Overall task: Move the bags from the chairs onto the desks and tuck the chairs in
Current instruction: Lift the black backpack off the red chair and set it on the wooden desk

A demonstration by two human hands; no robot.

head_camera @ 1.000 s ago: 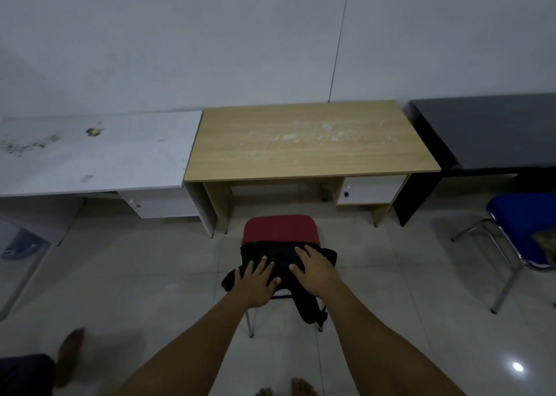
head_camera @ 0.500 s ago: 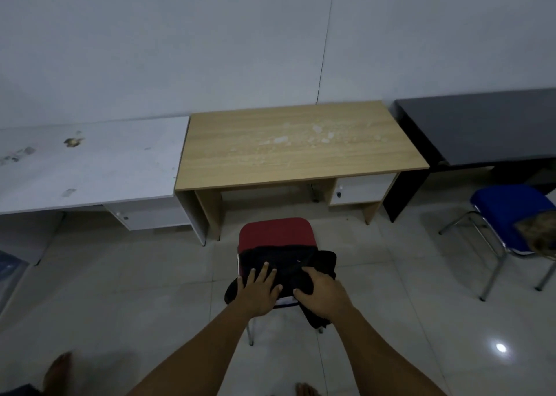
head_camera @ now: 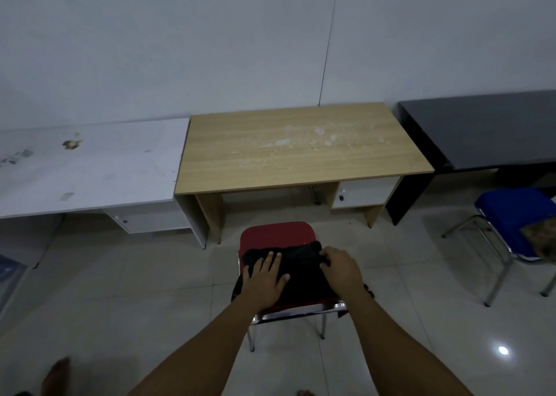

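Observation:
A black bag (head_camera: 301,271) lies on the red chair (head_camera: 276,234), which stands on the floor in front of the wooden desk (head_camera: 301,146). My left hand (head_camera: 264,281) rests flat on the bag's left side with straight fingers. My right hand (head_camera: 341,267) curls its fingers round the bag's right edge and grips it. At the right a blue chair (head_camera: 511,215) stands before the black desk (head_camera: 487,131) and carries a brownish patterned bag (head_camera: 541,239), cut off by the frame's edge.
A white desk (head_camera: 90,164) with stains adjoins the wooden desk on the left. All three desks stand against the white wall. Glossy tiled floor spreads around the chairs. A bare foot (head_camera: 55,374) shows at the lower left.
My right hand slid from the bag's near side to its right edge and closed on it. The left hand shifted slightly on the bag. The hanging part of the bag was gathered up.

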